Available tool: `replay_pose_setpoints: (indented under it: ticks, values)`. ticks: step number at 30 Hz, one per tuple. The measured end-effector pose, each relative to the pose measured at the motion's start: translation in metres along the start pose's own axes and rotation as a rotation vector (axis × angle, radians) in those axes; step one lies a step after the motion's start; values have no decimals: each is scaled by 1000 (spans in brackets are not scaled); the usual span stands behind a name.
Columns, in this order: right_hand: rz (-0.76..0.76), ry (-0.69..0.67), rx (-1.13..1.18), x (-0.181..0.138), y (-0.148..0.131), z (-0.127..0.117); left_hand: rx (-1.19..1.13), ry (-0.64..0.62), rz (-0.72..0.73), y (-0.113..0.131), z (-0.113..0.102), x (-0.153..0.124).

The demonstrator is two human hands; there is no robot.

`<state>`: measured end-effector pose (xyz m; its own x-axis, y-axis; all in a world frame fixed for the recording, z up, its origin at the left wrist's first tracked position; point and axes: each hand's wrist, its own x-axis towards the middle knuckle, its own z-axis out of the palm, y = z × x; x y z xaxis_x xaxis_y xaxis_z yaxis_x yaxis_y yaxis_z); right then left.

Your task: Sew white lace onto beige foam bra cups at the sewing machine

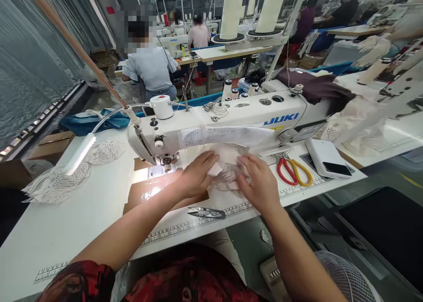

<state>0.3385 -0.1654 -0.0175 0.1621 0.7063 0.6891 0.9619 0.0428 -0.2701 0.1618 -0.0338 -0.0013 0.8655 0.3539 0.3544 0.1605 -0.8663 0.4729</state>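
Note:
Under the arm of the white sewing machine (238,112), a bundle of pale sheer fabric (228,176) lies folded between my two hands. My left hand (200,172) is closed on the left edge of it, fingers together, close to the lit needle area. On the right side my right hand (259,181) grips the same fabric with bent fingers, slightly smeared by motion. Brown sheeting (139,194) covers the machine bed below my left forearm. Thread snips (206,212) lie on the table in front of the fabric.
Scissors with red and yellow handles (294,172) lie right of my right hand, beside a white box with a dark phone-like device (337,168). Lace pieces (66,181) rest at the left under a bright lamp (79,154). A printed ruler (185,227) follows the front edge. Another person (150,68) sits ahead.

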Motion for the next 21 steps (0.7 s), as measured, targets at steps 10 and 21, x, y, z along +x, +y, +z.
replay_pose_setpoints:
  ticks: [10, 21]
  values:
    - [-122, 111, -67, 28, 8, 12, 72, 279, 202, 3, -30, -67]
    - [-181, 356, 174, 30, -66, 15, -573, 532, -542, 0, -58, -163]
